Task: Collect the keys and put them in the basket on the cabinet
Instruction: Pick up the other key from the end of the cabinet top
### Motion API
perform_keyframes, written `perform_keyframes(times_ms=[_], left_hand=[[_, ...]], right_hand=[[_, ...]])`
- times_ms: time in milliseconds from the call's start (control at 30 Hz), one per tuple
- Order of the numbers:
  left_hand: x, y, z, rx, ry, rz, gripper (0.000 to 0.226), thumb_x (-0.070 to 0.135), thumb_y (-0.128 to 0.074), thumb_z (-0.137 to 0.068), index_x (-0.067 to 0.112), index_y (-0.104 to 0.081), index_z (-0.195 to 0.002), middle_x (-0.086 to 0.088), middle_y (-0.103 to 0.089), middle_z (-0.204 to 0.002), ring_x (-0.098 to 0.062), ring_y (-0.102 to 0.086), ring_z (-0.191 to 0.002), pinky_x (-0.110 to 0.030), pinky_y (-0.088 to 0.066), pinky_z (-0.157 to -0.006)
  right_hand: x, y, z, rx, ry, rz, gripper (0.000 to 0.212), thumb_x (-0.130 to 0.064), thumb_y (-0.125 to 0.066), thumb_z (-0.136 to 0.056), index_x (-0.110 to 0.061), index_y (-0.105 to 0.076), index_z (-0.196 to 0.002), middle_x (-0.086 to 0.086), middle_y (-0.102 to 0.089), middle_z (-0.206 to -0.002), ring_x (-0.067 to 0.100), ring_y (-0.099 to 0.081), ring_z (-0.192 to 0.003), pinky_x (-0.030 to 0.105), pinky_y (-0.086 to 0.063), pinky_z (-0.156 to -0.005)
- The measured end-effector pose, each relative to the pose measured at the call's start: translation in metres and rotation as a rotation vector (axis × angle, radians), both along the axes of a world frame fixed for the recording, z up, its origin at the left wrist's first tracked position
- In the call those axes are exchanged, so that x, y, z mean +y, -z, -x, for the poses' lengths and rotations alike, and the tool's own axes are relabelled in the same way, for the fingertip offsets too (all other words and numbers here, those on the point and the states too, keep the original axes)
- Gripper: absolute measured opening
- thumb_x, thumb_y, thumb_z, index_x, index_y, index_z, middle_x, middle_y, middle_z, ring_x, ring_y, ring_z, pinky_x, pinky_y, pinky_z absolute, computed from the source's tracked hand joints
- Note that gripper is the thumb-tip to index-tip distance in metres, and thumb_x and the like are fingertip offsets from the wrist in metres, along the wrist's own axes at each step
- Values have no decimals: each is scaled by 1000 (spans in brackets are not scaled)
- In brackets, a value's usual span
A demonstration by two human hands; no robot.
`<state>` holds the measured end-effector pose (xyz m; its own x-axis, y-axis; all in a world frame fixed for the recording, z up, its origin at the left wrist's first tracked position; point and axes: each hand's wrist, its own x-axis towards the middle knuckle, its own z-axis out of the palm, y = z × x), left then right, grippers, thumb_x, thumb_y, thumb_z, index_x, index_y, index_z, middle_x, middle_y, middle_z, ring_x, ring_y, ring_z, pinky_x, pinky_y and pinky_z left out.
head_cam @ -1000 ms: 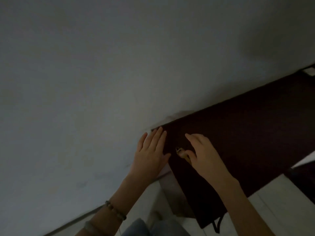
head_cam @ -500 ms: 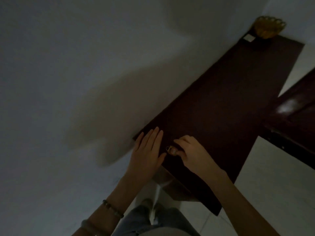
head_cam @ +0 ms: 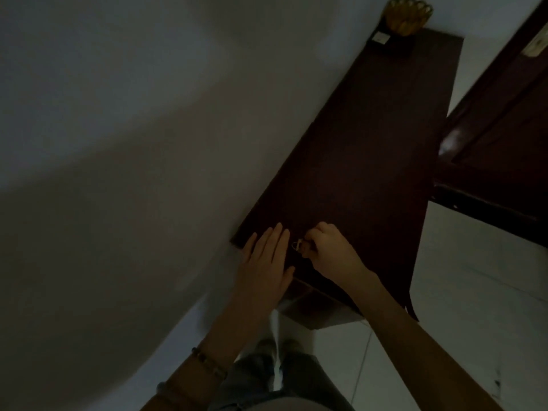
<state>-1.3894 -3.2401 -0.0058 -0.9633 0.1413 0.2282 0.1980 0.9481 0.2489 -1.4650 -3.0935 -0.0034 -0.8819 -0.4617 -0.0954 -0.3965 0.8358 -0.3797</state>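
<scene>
The scene is dim. A long dark-brown cabinet runs along a white wall. At its near end my right hand pinches a small key with a ring between thumb and fingers, just above the top. My left hand lies flat, fingers together, on the near left corner beside the key. A yellow woven basket stands at the cabinet's far end against the wall. Its contents are hidden.
A small white square item lies next to the basket. A dark wooden door stands at the right. Pale floor tiles show to the right of the cabinet. My legs and feet are below.
My right hand has closed its fingers on the key, which lay on the cabinet a second ago. The view has swung so the cabinet's far end and the basket show.
</scene>
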Motion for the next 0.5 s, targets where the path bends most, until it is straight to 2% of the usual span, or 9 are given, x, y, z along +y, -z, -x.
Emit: perform_keyframes(times_ms=[100, 233, 300, 500], left_hand=[[-2, 2, 0, -7, 17, -13, 66, 19, -79, -71, -4, -52, -126, -22, -53, -131, -34, -52, -118, -57, -40, -97], [-5, 5, 3, 8, 35, -12, 64, 20, -78, -72, -3, -51, -126, -23, -54, -130, -34, -53, -118, -57, -40, -98], [-6, 7, 5, 5, 43, -20, 63, 21, -76, -74, -3, -51, -126, -22, -56, -127, -33, -54, -117, -56, -39, -99], [5, 18, 2, -41, 118, -69, 55, 22, -75, -75, -3, -56, -121, -22, -60, -122, -32, -58, -112, -54, -42, -97]], right_hand=[[-3, -3, 3, -35, 24, 26, 15, -4, -58, -80, -6, -55, -95, 12, -55, -101, 22, -48, -91, 24, -35, -70], [-4, -10, 2, -167, 68, 109, 12, -2, -53, -83, -11, -49, -89, 9, -60, -90, 22, -57, -79, 33, -48, -65], [1, -14, 0, -213, 102, 124, 14, -6, -55, -84, -17, -47, -85, 5, -59, -86, 19, -57, -75, 33, -50, -63], [24, -28, -9, -139, 232, 277, 10, -15, -61, -83, -18, -52, -85, 2, -62, -81, 13, -58, -71, 30, -50, -63]])
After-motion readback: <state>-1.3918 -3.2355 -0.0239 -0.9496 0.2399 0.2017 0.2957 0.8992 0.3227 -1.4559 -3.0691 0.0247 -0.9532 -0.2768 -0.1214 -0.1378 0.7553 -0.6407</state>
